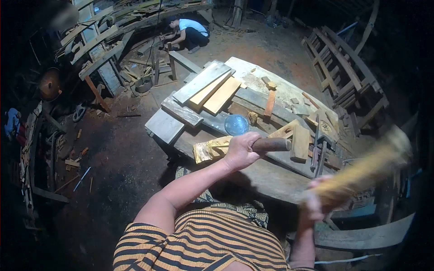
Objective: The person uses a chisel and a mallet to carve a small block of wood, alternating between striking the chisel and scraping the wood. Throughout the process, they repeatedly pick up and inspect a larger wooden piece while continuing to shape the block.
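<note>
My left hand [242,151] is closed round a thick, round wooden handle [273,145], like a chisel's; any blade is hidden. Beside that hand, on the bench's near edge, lies a yellow, rough-cut wood block [210,150]. My right hand [316,198] grips a yellowish wooden mallet [368,169], raised at the right and smeared by motion. Between the hands, past the handle, a squared wood block [300,143] sits on the bench. A blue round lid or dish [236,124] lies just beyond my left hand.
The workbench [257,174] carries stacked planks [202,82], a clamp-like metal tool [323,147] and wood offcuts. A person [192,34] crouches at the back left. Timber racks [337,63] stand at the right. Scrap wood [74,162] litters the left floor.
</note>
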